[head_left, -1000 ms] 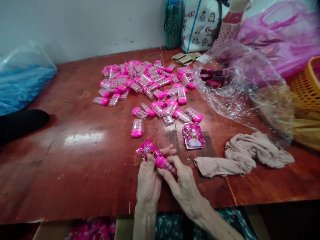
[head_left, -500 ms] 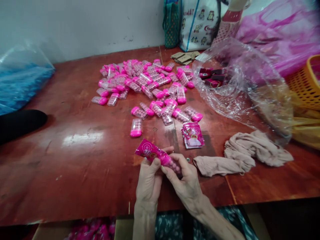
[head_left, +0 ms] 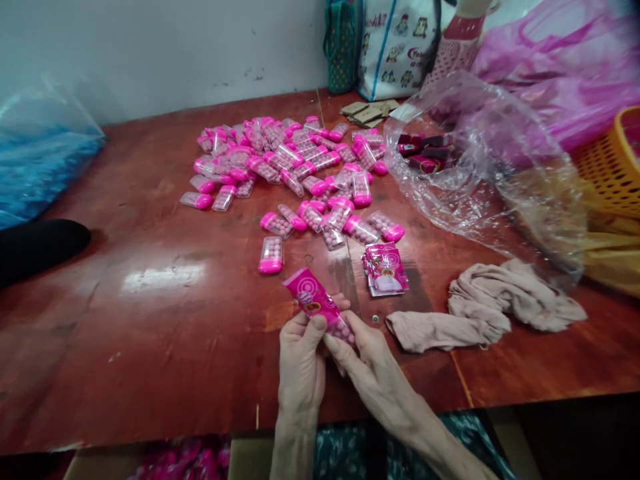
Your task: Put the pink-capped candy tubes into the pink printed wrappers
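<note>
Near the table's front edge, my left hand (head_left: pixel 303 353) grips a pink printed sleeve (head_left: pixel 314 297), its thumb on the front. A clear container of pink candies (head_left: pixel 342 329) sticks out of the sleeve's lower right end, pinched by my right hand (head_left: pixel 367 360). Just beyond my hands, one candy container with a pink cap (head_left: pixel 271 255) stands apart. A small stack of pink printed sleeves (head_left: pixel 385 269) lies to the right. Farther back is a loose pile of pink-capped candy containers (head_left: pixel 285 157).
A beige cloth (head_left: pixel 515 297) lies at the right, before a clear plastic bag (head_left: pixel 465 193) with dark red packets. A yellow basket (head_left: pixel 613 167) is at the right edge. Left are a bag of blue items (head_left: pixel 40 173) and a black rounded object (head_left: pixel 45 248). Bags stand against the wall.
The sleeve has moved slightly right and now points more steeply up and away. It covers more of the candy container. My left hand has shifted a little right along with it.
</note>
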Demonstrator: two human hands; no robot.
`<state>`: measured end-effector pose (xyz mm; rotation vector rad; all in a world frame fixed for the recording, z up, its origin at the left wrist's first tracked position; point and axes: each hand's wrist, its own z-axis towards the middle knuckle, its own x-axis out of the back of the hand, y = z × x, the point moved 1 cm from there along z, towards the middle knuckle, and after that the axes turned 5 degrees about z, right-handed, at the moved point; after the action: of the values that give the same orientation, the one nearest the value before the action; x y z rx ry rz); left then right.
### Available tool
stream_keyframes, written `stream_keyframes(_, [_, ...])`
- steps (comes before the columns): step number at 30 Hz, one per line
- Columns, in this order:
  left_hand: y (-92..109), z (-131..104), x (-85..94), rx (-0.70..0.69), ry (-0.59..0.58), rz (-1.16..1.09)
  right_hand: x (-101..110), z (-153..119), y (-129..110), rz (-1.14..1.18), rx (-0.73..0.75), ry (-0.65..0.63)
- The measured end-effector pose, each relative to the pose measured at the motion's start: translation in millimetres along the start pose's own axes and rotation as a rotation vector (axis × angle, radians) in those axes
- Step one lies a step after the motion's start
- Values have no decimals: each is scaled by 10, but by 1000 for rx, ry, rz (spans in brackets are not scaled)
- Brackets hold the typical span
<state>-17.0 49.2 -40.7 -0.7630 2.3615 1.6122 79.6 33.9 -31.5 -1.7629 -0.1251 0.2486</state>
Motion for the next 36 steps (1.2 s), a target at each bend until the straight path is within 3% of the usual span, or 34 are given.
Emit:
stream_keyframes(4, [-40, -27, -29, 33, -5, -1, -51, 5, 44, 60, -32, 84])
stream_keyframes(11, [0, -4, 36, 54, 100, -76, -16, 10, 15, 63, -82, -82])
stream_keyframes(18, [-55, -63, -44, 83, 143, -38, -83, -18, 77, -30, 14, 82])
stream_keyframes(27, [-91, -96, -76, 94, 67, -18, -85, 117, 112, 392, -80, 122])
stream_keyframes(36, [-126, -91, -56, 144, -75, -40, -23, 210, 171, 670, -212, -40])
